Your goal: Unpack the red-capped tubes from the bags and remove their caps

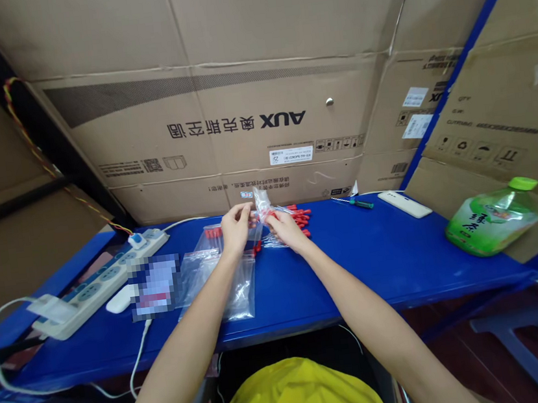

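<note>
Pinching the lower part of a small clear bag [262, 200], the right hand [286, 229] holds it up over the bench [356, 269] beside the left hand [237, 228], probably because such limp plastic would fold over unsupported. Red ends show at the right fingertips, though whether they sit inside the bag is too small to tell. The left hand is curled, thumb and forefinger drawn close together near the bag's left side; I cannot tell whether it grips anything. Loose red-ended pieces [302, 218] lie just beyond and right of the right hand, likely for a short reach. Just left of the left hand, a filled bag [214, 233] shows a row of red ends. Nearer the body, by the left forearm, flat bags [241, 294] overlap, perhaps so each stays easy to lift. Well right of the right hand, the screwdriver [361, 204] and green bottle [491, 220] seem placed clear of both arms.
</note>
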{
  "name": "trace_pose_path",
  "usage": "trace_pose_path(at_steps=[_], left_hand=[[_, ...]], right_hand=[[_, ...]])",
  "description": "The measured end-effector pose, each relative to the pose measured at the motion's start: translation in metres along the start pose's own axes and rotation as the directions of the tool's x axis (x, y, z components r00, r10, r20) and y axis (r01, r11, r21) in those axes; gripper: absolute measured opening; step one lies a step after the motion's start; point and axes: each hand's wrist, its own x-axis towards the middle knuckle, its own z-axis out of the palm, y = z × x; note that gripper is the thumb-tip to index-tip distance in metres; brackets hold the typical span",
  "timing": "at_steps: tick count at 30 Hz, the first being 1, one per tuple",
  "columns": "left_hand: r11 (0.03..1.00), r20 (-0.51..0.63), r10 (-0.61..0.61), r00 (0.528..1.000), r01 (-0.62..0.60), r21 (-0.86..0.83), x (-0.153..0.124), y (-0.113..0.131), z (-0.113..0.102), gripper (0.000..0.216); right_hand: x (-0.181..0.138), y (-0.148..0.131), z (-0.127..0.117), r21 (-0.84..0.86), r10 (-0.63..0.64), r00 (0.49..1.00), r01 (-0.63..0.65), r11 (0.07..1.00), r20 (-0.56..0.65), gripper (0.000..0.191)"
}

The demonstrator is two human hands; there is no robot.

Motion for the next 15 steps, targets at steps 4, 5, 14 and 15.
trace_pose_path(at_steps=[4,5,14,15], left_hand=[[0.996,0.189,-0.079,0.979,0.071,0.048,-0.003,0.002,0.002,0.041],[0.996,0.237,-0.052,0.970,0.032,0.088,-0.005,0.004,0.002,0.040],[0.716,0.286,0.310,0.907,-0.420,0.557,-0.012,0.015,-0.004,0.031],[0.702,0.281,0.306,0.909,-0.415,0.578,-0.011,0.014,-0.005,0.031]], right_hand=[[0.003,0.004,0.000,0.010,-0.020,0.998,0.020,1.000,-0.055,0.019],[0.003,0.004,0.000,0.017,-0.026,0.998,0.027,1.000,-0.059,0.018],[-0.004,-0.011,0.000,0.187,0.119,0.990,-0.132,0.973,0.078,0.026],[-0.005,-0.013,0.000,0.212,0.150,0.984,-0.167,0.963,0.096,0.026]])
